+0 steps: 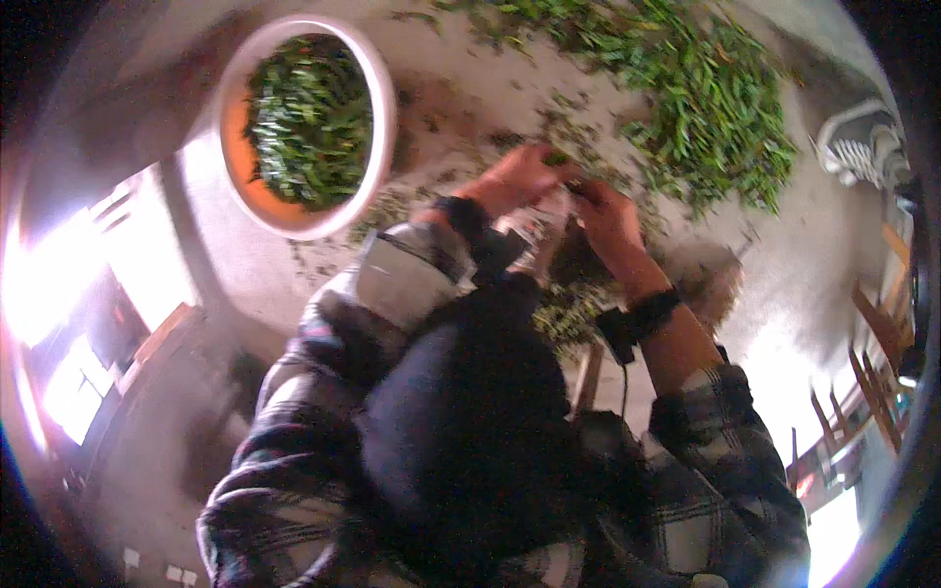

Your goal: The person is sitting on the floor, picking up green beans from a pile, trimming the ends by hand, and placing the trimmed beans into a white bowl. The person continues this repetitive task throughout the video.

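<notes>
My left hand (518, 176) and my right hand (606, 217) come together above the floor, fingertips almost meeting. A small piece of green leaf (556, 158) is at the fingers of my left hand. Something dark and small is at the fingertips of my right hand, too blurred to name. To the left stands a round basin with a pale rim (382, 95) and an orange inside, holding a heap of green leaves (312, 121). At the upper right a large pile of leafy green cuttings (706, 103) lies on the floor. Scattered leaf bits surround my hands.
A dark sneaker with white laces (856, 151) is at the right edge. Wooden furniture with upright bars (871, 367) stands at the lower right. Small trimmings (573, 312) lie on the floor by my right forearm. Bright openings show at the left.
</notes>
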